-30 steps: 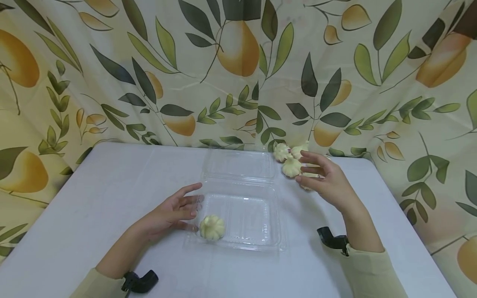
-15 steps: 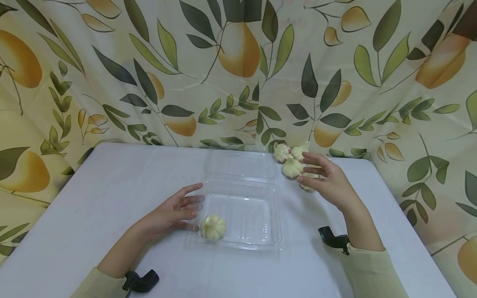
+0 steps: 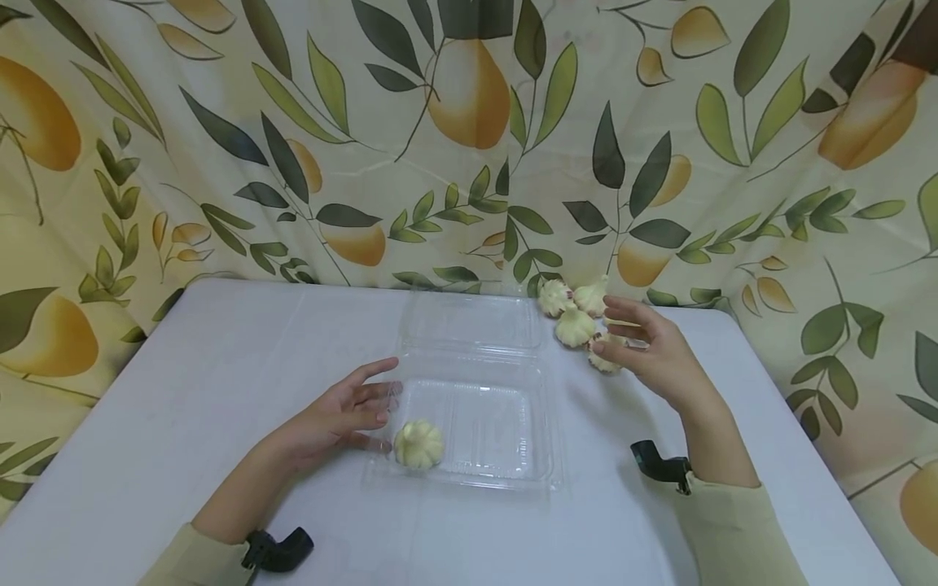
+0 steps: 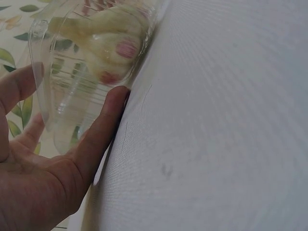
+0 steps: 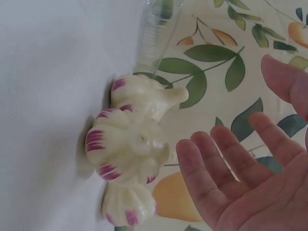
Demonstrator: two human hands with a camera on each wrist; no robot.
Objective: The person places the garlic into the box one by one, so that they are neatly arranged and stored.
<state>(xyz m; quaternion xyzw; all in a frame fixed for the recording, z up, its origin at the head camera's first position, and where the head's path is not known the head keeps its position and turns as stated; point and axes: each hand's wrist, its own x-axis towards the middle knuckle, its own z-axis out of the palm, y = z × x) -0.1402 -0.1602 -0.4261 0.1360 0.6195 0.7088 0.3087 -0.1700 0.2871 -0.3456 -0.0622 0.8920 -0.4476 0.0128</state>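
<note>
A clear plastic container (image 3: 484, 431) lies on the table with its lid (image 3: 472, 321) folded back. One garlic bulb (image 3: 419, 444) sits inside at the container's near left corner. My left hand (image 3: 330, 419) rests with spread fingers against the container's left side; the left wrist view shows its fingers (image 4: 103, 125) beside the clear wall. Several garlic bulbs (image 3: 575, 326) are grouped beyond the container's right side. My right hand (image 3: 659, 358) hovers over the nearest bulb, fingers apart and holding nothing; in the right wrist view it is separate from the bulbs (image 5: 127, 144).
A white-covered table (image 3: 220, 366) carries everything. Behind it hangs a curtain (image 3: 440, 163) printed with leaves and fruit. Black wrist-worn devices sit at the left cuff (image 3: 278, 551) and the right cuff (image 3: 662, 464).
My right hand has moved slightly to the right, showing more of the nearest bulb in the group. My left hand, the container and the bulbs have stayed in place.
</note>
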